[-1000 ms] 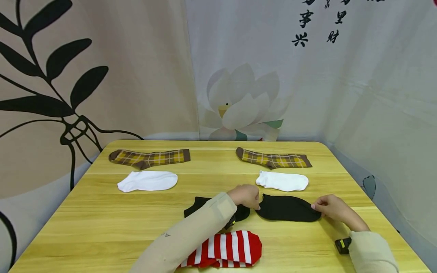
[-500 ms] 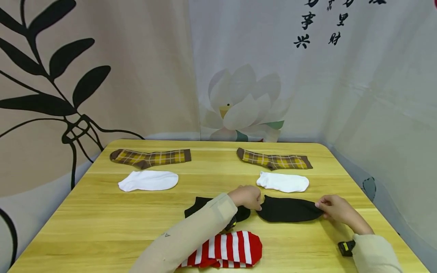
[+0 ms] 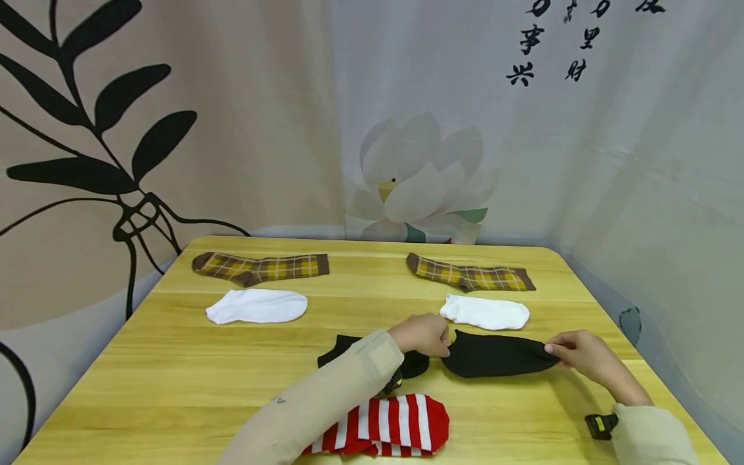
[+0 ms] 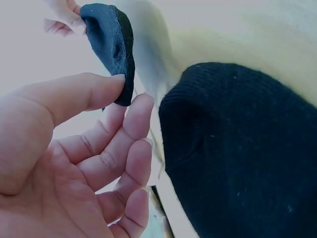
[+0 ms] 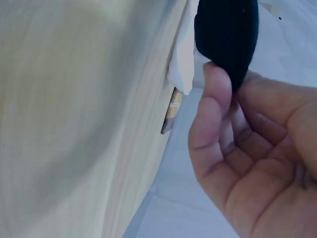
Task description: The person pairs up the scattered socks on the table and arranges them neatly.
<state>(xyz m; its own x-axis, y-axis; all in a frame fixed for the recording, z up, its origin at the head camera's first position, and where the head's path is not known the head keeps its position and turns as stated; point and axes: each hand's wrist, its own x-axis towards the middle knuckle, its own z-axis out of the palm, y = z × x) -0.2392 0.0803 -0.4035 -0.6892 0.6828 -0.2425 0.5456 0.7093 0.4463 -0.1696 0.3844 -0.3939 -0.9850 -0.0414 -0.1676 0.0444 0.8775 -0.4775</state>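
A black ankle sock (image 3: 500,354) is stretched sideways between both hands at the right of the table. My left hand (image 3: 423,335) pinches its cuff end between thumb and fingers, as the left wrist view shows. At the toe end, my right hand (image 3: 587,359) grips the sock with thumb and forefinger. Under the left forearm lies a second black sock (image 3: 415,365), its middle hidden by the wrist; it fills the right of the left wrist view. Closer to the front, a red and white striped sock bundle (image 3: 401,424) is partly covered by the left sleeve.
Two brown and yellow plaid socks (image 3: 273,268) lie along the table's back, one on each side. In front of them are two white socks, one at left (image 3: 258,305) and one at right (image 3: 487,312). A printed curtain (image 3: 267,129) hangs behind the wooden table (image 3: 145,381).
My right hand has moved to the right, pulling the toe end of the black sock out longer and narrower. My left hand keeps its hold on the cuff. The head view has shifted slightly.
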